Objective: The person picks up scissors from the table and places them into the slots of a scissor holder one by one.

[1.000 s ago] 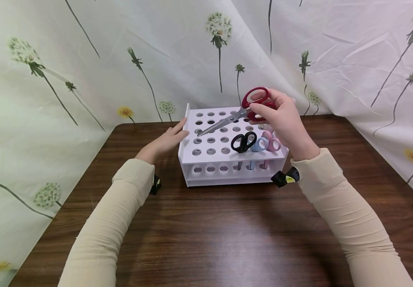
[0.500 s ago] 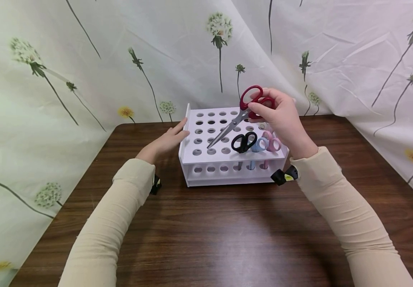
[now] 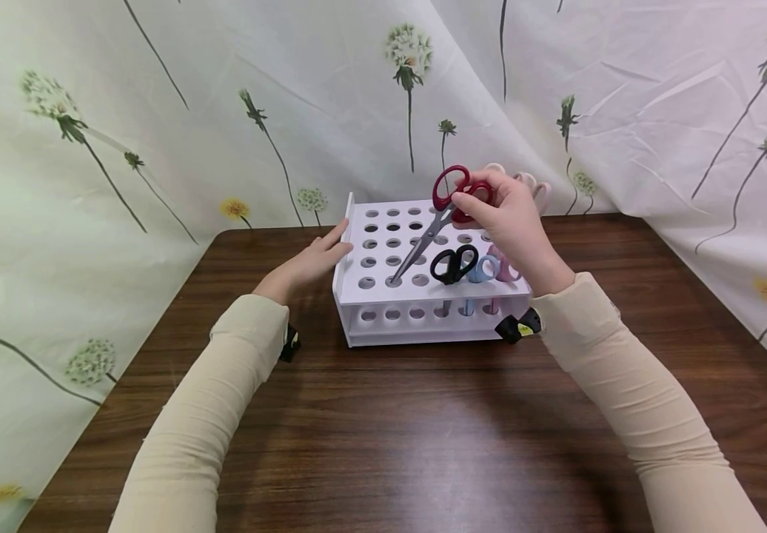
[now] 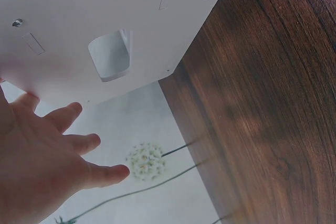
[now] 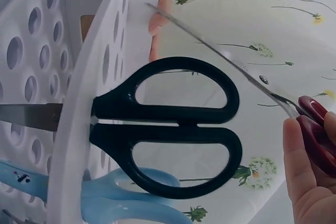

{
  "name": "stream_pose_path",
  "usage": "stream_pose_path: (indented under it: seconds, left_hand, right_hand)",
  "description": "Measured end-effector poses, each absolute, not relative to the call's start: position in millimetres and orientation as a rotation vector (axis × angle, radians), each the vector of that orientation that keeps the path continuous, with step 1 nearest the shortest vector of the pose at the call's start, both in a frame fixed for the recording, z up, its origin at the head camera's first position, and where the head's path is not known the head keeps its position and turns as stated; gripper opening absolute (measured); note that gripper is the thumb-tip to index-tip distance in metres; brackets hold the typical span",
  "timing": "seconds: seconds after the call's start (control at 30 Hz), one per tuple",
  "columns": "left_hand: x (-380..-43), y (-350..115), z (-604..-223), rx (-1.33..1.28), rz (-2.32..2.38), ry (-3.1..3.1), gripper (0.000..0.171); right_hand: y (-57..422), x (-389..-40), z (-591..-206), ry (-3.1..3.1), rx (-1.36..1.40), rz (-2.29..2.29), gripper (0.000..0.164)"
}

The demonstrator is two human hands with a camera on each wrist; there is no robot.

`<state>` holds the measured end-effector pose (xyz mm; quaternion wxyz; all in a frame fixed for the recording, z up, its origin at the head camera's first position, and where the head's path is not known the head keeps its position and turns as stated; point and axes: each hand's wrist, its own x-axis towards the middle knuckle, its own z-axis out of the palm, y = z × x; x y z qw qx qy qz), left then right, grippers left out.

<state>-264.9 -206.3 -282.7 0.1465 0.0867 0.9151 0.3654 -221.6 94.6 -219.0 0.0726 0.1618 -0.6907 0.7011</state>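
A white rack with rows of round holes stands on the table. My right hand pinches red-handled scissors at the handle loops, above the rack. Their blades are together and slant down to the left. In the head view the tip lies over a front-row hole, second from the left; the right wrist view shows the tip just clear of the top panel. My left hand, fingers spread, touches the rack's left side panel. Black-handled scissors stand in a front-row hole near the red pair.
Light blue scissors and pink scissors stand right of the black pair in the front row. Pale loops show behind my right hand, partly hidden. A flower-printed cloth hangs behind the brown wooden table.
My right hand has moved left with the red-handled scissors. Their blades have swung to a steeper slant, the tip moving toward the front row. My left hand has stayed put.
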Motion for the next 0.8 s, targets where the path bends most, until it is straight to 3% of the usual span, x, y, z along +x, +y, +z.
stream_pose_path:
  seconds: [0.8]
  left_hand:
    - [-264.8,-206.0,-282.6,0.268,1.07,2.637,0.059]
  right_hand:
    - [84.3,-229.4,-231.6,-2.289,0.546,2.014,0.035]
